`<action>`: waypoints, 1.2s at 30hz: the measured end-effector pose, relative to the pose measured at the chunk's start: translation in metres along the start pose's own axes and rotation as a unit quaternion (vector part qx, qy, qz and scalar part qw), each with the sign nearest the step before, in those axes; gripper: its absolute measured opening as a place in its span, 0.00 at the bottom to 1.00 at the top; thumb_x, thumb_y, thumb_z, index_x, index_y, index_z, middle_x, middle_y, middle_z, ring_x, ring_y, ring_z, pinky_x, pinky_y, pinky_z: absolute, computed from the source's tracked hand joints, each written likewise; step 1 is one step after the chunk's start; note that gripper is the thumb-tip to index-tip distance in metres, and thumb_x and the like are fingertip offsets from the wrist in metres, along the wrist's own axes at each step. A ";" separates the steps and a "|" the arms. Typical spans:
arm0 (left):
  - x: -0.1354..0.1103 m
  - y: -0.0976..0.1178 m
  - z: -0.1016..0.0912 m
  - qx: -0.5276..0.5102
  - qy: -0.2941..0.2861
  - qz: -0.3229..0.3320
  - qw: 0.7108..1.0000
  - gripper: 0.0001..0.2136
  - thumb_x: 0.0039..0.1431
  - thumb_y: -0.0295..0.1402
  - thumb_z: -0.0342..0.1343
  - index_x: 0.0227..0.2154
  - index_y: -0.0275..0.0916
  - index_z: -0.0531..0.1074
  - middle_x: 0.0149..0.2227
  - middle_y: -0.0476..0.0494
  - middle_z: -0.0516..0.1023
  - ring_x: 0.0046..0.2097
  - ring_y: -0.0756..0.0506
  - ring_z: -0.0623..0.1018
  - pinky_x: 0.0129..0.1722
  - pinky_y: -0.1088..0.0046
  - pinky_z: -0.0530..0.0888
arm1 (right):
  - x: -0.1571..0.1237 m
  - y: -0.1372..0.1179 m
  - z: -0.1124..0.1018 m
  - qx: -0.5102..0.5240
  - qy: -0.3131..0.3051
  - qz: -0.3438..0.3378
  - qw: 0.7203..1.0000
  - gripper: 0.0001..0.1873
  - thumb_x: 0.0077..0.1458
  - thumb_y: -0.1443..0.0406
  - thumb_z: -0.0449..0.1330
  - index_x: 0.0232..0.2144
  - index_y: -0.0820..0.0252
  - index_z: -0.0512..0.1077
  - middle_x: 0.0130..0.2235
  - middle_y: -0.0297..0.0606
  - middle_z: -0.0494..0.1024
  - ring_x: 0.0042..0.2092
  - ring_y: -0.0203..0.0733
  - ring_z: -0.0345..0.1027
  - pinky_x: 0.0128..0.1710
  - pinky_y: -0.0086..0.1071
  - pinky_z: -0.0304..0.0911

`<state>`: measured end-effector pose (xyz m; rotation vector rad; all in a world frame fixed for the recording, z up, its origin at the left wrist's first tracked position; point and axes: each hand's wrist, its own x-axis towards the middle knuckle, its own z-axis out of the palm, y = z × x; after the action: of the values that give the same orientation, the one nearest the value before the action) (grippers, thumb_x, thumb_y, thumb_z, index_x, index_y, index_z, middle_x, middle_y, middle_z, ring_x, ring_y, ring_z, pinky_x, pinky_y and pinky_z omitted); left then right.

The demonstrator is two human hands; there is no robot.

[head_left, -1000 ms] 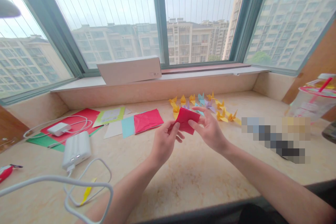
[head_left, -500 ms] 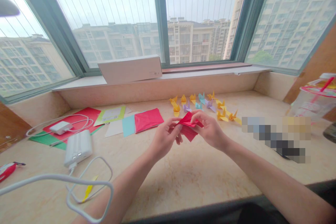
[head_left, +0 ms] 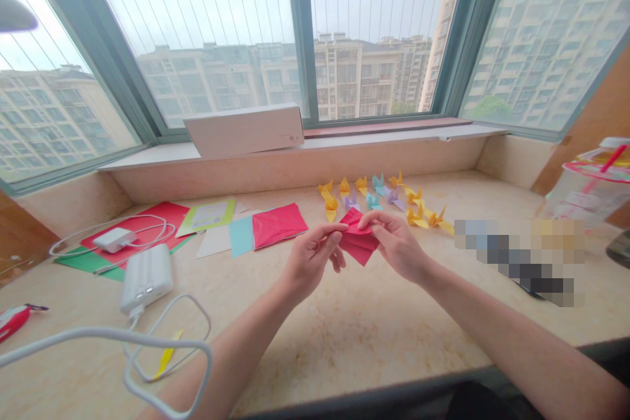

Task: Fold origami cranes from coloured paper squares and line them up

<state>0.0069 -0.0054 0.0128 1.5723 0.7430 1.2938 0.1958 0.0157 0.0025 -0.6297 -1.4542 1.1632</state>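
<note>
A partly folded piece of red origami paper is held up between both hands above the stone counter. My left hand pinches its left corner between thumb and index finger, the other fingers curled below. At the right side, my right hand grips the paper with thumb and fingers near the upper fold. A lower corner points down toward the counter. Beyond the hands stand several folded paper cranes in yellow, blue and purple. Left of my left hand lies a stack of red paper.
Blue and white sheets lie beside the stack. Further left are a white power bank, a charger and a looping white cable. A white box rests on the window sill. At right stands a clear plastic container near a blurred-out area.
The red paper's upper flap has opened and flattened, showing more of its lower face. My left fingers have shifted slightly along its left corner; both hands stay in about the same place.
</note>
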 end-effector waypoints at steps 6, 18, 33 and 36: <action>-0.002 -0.008 -0.003 0.080 0.010 0.043 0.996 0.11 0.64 0.38 0.56 0.41 0.36 0.77 0.23 0.49 0.75 0.23 0.50 0.76 0.21 0.77 0.73 | -0.001 -0.008 0.000 0.014 -0.038 0.024 0.999 0.09 0.62 0.60 0.55 0.34 0.58 0.72 0.33 0.34 0.73 0.35 0.37 0.66 0.36 0.31 0.62; -0.002 -0.008 -0.002 0.101 0.037 0.036 0.994 0.11 0.65 0.38 0.54 0.40 0.36 0.75 0.23 0.49 0.75 0.23 0.50 0.76 0.21 0.77 0.74 | -0.001 -0.009 0.005 -0.058 -0.026 0.009 0.998 0.06 0.57 0.62 0.62 0.37 0.56 0.74 0.38 0.36 0.79 0.39 0.39 0.73 0.42 0.34 0.70; -0.002 0.007 0.004 0.005 0.019 -0.056 0.998 0.17 0.60 0.45 0.58 0.37 0.33 0.72 0.23 0.45 0.78 0.22 0.49 0.77 0.21 0.76 0.74 | 0.004 -0.011 0.007 0.055 0.035 0.035 0.997 0.27 0.51 0.63 0.69 0.50 0.53 0.64 0.37 0.36 0.84 0.36 0.42 0.80 0.41 0.38 0.74; -0.004 0.004 0.005 0.001 -0.024 -0.076 0.997 0.23 0.63 0.50 0.51 0.27 0.32 0.74 0.24 0.39 0.79 0.21 0.49 0.77 0.20 0.76 0.73 | 0.004 -0.012 0.006 0.042 0.034 0.026 0.998 0.27 0.51 0.62 0.70 0.51 0.52 0.64 0.37 0.36 0.84 0.37 0.43 0.80 0.40 0.39 0.74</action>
<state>0.0098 -0.0123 0.0151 1.5133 0.8178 1.1399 0.1918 0.0126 0.0150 -0.6453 -1.3322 1.2247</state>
